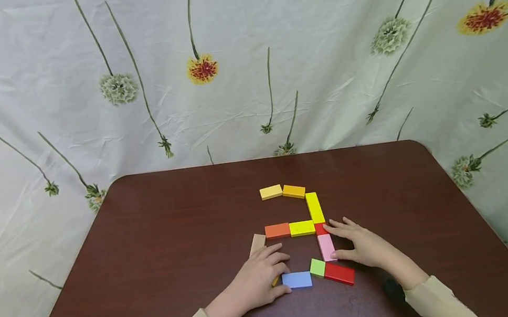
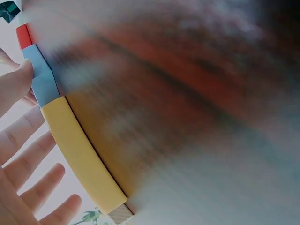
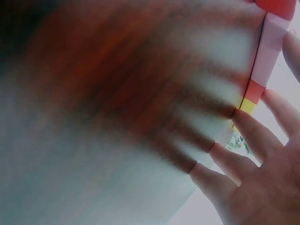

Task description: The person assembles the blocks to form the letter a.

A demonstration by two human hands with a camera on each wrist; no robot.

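Note:
Wooden blocks lie on the dark red-brown table (image 1: 174,242) in a curving outline. My left hand (image 1: 261,276) spreads over the lower left of it, covering most of an orange-yellow block (image 2: 84,154); its thumb touches the blue block (image 1: 297,280). A beige block (image 1: 257,243) shows above that hand. On the right side, my right hand (image 1: 364,245) has its fingers spread, the thumb at the lower end of the pink block (image 1: 326,247) and the index fingertip at a small red block (image 1: 320,228). Neither hand lifts a block.
A green block (image 1: 317,267) and a longer red block (image 1: 339,273) lie at the lower right of the outline. Orange-red (image 1: 277,230) and yellow (image 1: 301,228) blocks form a middle row. More yellow-toned blocks curve above. A floral cloth (image 1: 228,103) hangs behind the table.

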